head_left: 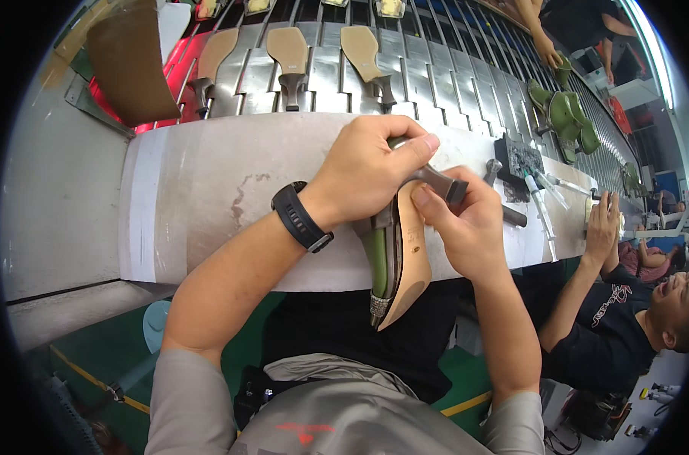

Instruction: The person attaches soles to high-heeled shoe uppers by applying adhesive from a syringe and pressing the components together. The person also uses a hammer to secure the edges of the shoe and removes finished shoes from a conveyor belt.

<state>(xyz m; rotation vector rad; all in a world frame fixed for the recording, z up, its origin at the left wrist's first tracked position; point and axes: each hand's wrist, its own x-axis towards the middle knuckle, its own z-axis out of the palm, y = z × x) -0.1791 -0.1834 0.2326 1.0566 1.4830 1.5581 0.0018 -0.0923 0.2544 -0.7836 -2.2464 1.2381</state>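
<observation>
A green high-heeled shoe (396, 262) with a tan sole is held upside down above my lap, toe pointing toward me. My left hand (371, 168) wraps over the heel end, thumb pressed along the top near the grey heel (439, 182). My right hand (466, 227) grips the shoe from the right side, its thumb lying on the tan sole. A black watch (300, 218) sits on my left wrist. Both hands are over the near edge of a pale worn workbench (208, 189).
Behind the bench runs a metal slat conveyor (321, 68) carrying several upturned tan-soled shoes. Green shoes (564, 114) lie farther right. A black tool block (519, 161) and glue tubes (541, 208) rest on the bench. Another person (625, 303) sits at my right.
</observation>
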